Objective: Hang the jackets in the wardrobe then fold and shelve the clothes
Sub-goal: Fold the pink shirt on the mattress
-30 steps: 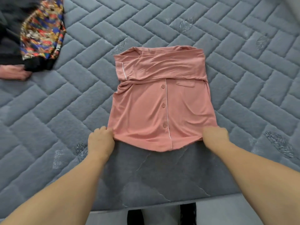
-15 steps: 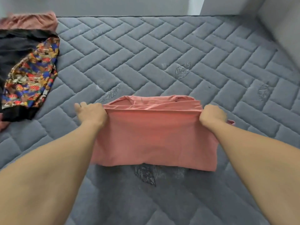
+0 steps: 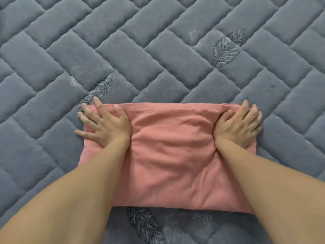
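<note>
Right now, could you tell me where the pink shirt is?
In the head view, the folded pink shirt lies low-centre on the grey mattress, left hand and right hand pressing its far corners.
</note>
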A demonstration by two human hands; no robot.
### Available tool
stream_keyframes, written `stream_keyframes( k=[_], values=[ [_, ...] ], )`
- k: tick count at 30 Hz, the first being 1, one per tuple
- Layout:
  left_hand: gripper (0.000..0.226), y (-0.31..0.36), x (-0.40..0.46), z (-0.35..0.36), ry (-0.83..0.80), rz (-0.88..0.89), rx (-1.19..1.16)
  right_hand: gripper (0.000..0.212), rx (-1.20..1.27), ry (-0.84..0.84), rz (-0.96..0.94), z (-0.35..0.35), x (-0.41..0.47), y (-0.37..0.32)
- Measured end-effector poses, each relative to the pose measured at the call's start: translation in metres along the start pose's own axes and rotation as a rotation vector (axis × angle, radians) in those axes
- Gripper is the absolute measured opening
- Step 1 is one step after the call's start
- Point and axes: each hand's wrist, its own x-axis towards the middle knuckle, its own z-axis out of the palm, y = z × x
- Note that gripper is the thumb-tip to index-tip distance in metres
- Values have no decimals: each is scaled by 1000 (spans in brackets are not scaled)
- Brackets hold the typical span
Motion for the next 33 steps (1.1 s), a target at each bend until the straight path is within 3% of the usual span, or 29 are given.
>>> stream_keyframes(
  k=[13, 16, 19, 21, 23, 25, 28, 33],
  values=[
    [75, -4, -3, -4, -78, 26, 7, 71, -33, -96, -51, -12, -3, 1],
    [78, -5, -3, -8, -104, 55, -18, 82, 99, -90, -323, -30, -5, -13],
    [75, -1, -2, -23, -218, 93, -78, 88, 171, -285, -682, -39, -31, -65],
    [76, -16, 1, -39, -287, 147, -251, 88, 32, -426, -828, -39, -66, -100],
    [83, -50, 8, -61, -330, 118, -538, 82, -72, -435, -833, -36, -92, -134],
    [74, -104, 9, -83, -519, -34, -751, 75, -73, -450, -826, -34, -109, -168],
    [55, -177, -10, -101, -1043, -217, -921, 75, -112, -463, -949, -26, -131, -208],
    [57, -212, -21, -81, -1141, -195, -1108, 75, -120, -418, -975, -11, -146, -232]
  ],
)
